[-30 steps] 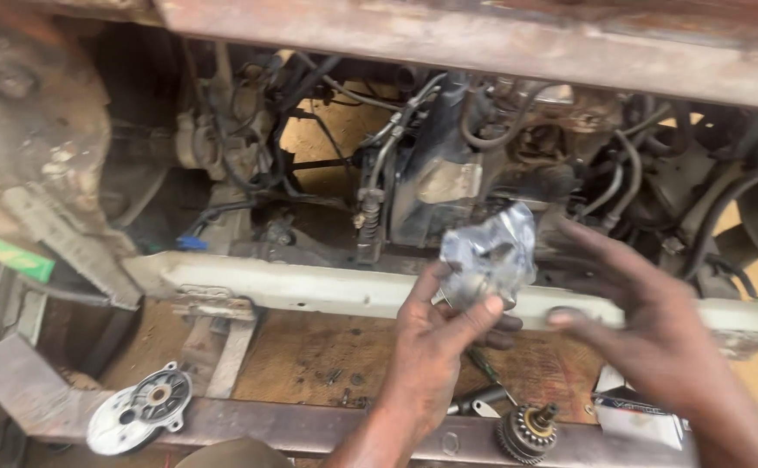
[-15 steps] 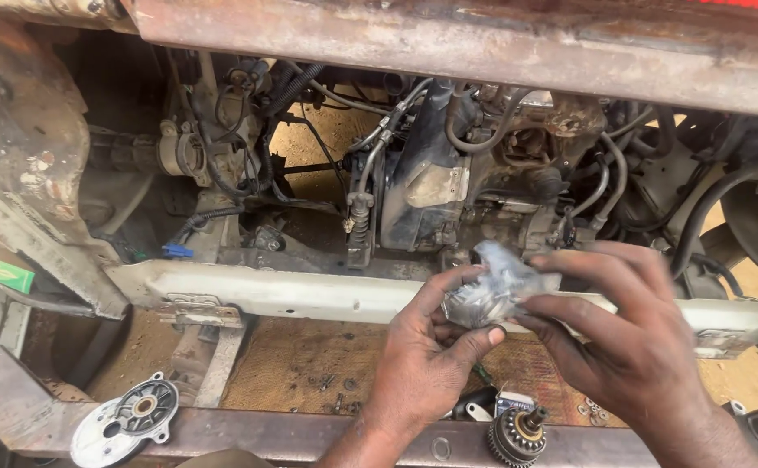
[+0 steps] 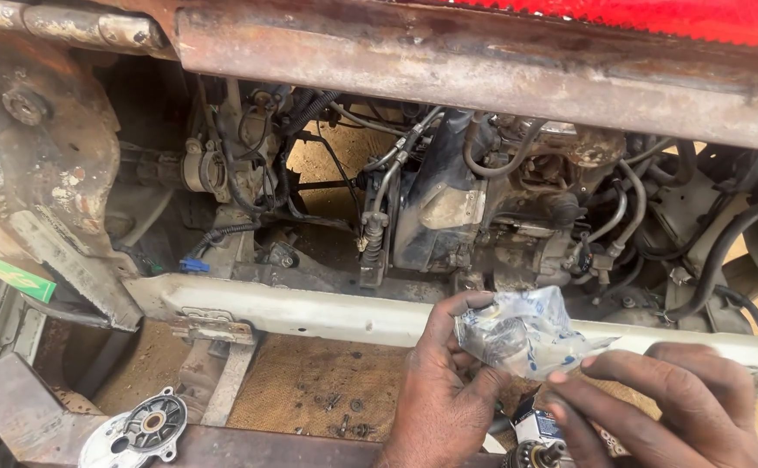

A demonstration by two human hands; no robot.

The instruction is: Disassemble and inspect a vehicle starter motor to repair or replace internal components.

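— What is being held there?

— A small clear plastic bag, crumpled, with blue printing on it. The film is shiny and creased all over, and something pale sits inside, though the wrinkles hide what it is.

— How is it posed?

— Bunched into a rough lump, its wider end up and left, one corner drawn out to a point toward the lower right.

— And where is it?

— In the air in front of the white crossbeam, below the engine. The left hand pinches its left side, thumb on top and fingers curled beneath. The right hand touches the drawn-out corner with its fingertips.
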